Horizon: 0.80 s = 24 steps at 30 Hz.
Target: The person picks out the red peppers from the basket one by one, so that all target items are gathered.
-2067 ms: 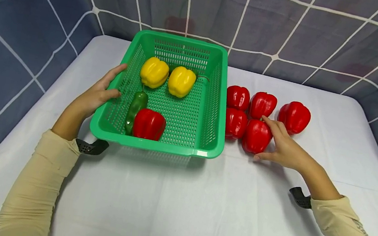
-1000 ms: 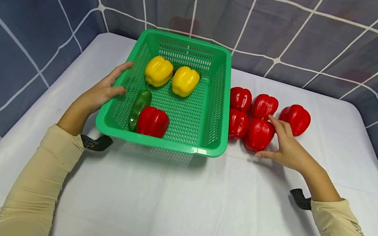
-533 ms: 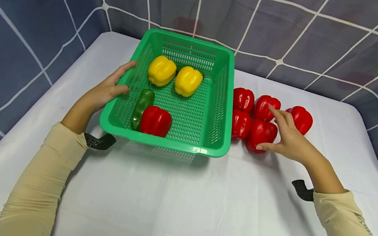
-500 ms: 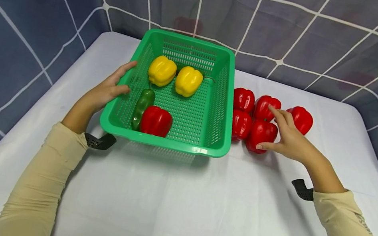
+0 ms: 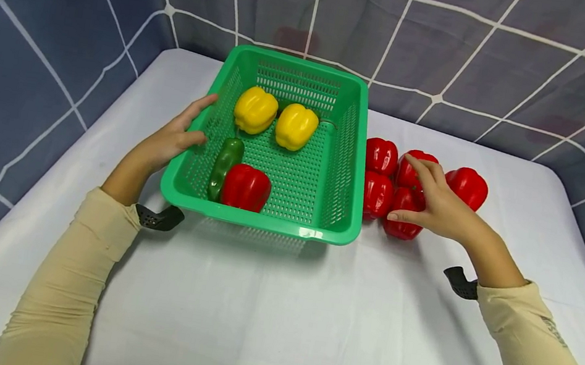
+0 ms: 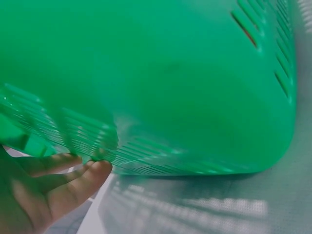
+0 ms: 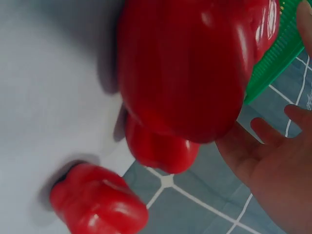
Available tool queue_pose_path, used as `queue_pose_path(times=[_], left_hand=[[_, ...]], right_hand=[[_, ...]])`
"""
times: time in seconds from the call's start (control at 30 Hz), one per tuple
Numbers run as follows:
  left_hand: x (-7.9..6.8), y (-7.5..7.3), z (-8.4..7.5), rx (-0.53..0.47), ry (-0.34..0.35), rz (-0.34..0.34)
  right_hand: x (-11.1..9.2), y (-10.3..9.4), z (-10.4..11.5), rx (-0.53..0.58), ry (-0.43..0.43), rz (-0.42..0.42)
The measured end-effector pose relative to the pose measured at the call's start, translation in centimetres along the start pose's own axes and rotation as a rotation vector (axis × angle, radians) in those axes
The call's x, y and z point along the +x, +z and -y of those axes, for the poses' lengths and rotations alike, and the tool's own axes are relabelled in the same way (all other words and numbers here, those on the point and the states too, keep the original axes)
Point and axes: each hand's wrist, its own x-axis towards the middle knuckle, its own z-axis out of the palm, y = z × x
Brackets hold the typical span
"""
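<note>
My left hand (image 5: 170,141) is at the left side of a green plastic basket (image 5: 259,221), its extended fingers against the wall. The left wrist view shows these fingers (image 6: 80,187) fairly straight at the slotted outer side. My right hand (image 5: 443,208), fingers and thumb spread, hovers over red bell peppers right of the basket. It partly covers the front right bell pepper (image 5: 402,230) and the one behind it (image 5: 418,156). In the right wrist view a large red bell pepper (image 7: 180,73) sits close to the fingers; whether they touch cannot be told.
Inside the basket lie two yellow bell peppers (image 5: 256,110), a long green pepper (image 5: 226,167) and a red bell pepper (image 5: 247,187). Another red bell pepper (image 5: 468,187) is farther right. A grid-patterned curtain (image 5: 349,22) stands behind the white table (image 5: 263,309).
My right hand has come up off the front right bell pepper and shifted left above the group. My left hand keeps its place on the basket. The whole view has drifted slightly.
</note>
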Motion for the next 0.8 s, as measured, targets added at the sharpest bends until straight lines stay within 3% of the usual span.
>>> queue_pose_path(times=[0.5, 0.8], left_hand=[[0.1, 0.0, 0.1, -0.012, 0.018, 0.008], [0.2, 0.1, 0.1, -0.022, 0.016, 0.009]], right_hand=[[1.8, 0.3, 3.0, 0.025, -0.113, -0.049], [3.5, 0.8, 4.7, 0.008, -0.311, -0.139]])
